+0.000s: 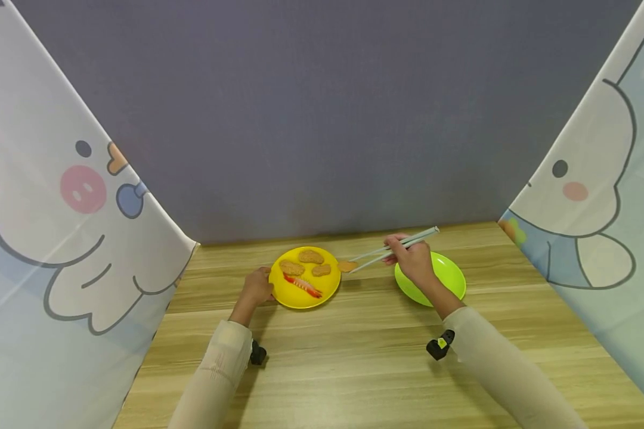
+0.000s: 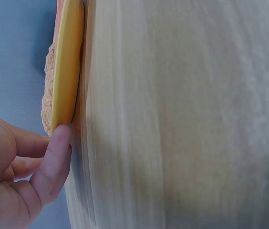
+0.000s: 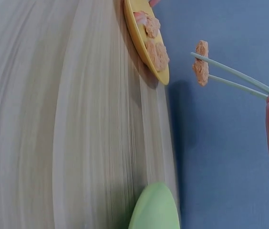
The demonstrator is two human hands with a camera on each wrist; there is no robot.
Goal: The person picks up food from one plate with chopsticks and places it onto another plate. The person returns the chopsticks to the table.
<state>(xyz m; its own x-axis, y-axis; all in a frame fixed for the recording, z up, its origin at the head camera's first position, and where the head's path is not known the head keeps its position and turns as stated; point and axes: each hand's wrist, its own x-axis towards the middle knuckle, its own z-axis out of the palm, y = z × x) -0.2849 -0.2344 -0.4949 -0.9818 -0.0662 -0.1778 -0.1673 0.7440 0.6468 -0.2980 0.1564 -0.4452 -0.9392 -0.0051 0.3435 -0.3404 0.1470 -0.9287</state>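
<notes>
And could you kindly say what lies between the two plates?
Between the yellow plate and the green plate, the head view shows a nugget held in chopsticks by the right hand; the right wrist view shows it raised, the table there bare.

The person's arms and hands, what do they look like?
The left hand and right hand are bare. The left sleeve and right sleeve are long and pale cream, the left one with faint dark lines. At the wrists sit a left black device and a right black device with a yellow-green patch.
</notes>
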